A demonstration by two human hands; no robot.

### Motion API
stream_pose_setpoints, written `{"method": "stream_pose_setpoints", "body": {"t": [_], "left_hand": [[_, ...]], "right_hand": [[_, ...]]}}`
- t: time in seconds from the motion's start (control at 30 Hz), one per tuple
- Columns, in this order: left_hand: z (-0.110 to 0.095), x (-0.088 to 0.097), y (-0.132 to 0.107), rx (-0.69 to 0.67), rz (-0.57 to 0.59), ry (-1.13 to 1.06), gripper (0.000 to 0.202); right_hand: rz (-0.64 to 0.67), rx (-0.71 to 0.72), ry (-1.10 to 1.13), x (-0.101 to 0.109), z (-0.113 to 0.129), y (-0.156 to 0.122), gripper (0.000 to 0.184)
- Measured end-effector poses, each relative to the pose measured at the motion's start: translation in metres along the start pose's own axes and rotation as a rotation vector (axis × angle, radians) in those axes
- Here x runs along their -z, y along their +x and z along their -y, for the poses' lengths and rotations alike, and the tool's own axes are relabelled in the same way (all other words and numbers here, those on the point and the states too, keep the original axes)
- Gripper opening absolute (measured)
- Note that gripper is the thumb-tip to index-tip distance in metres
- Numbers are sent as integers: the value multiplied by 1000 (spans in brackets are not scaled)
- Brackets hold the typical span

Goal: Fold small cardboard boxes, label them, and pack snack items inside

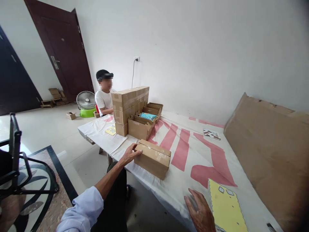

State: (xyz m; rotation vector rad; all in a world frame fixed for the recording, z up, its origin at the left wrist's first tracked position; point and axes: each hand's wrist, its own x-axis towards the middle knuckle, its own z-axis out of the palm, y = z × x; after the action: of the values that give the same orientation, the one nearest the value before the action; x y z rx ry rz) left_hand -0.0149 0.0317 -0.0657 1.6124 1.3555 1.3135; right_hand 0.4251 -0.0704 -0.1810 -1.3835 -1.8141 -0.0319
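A long cardboard box (151, 166) lies near the table's front edge, its top flaps folded over and shiny clear tape on them. My left hand (129, 155) grips the box's left end, thumb on the near side and fingers round the far side. To the right of the box, my right hand (201, 211) hovers low over the cloth with its fingers apart and nothing in them. Close beside that hand lies a yellow sheet (228, 207) with a cartoon face print and a wavy edge.
Taped boxes (130, 103) stand stacked as a wall at the table's far left. Beside them sit open boxes (138, 127), one with a blue packet (147, 116). A patterned card (211, 134) lies farther back. Large cardboard (270, 154) leans on the right. Another person (103, 96) sits behind the stack.
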Motion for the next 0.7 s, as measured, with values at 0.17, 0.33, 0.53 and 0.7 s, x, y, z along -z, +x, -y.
{"method": "stream_pose_setpoints", "body": {"t": [0.17,0.33,0.53,0.7], "left_hand": [[3,-4,1,1,9,-42,56],[2,-5,0,11,12,-37,55],[-1,-5,0,-3,11,-17,55],[-4,-5,-2,-22,5,17,55]], "right_hand": [[0,6,6,-4,-4,5,54],[22,-28,29,-3,-2,7,56],[25,-16,51,-3,-7,6,57],[30,-23,59,-5,-10,6,60]]}}
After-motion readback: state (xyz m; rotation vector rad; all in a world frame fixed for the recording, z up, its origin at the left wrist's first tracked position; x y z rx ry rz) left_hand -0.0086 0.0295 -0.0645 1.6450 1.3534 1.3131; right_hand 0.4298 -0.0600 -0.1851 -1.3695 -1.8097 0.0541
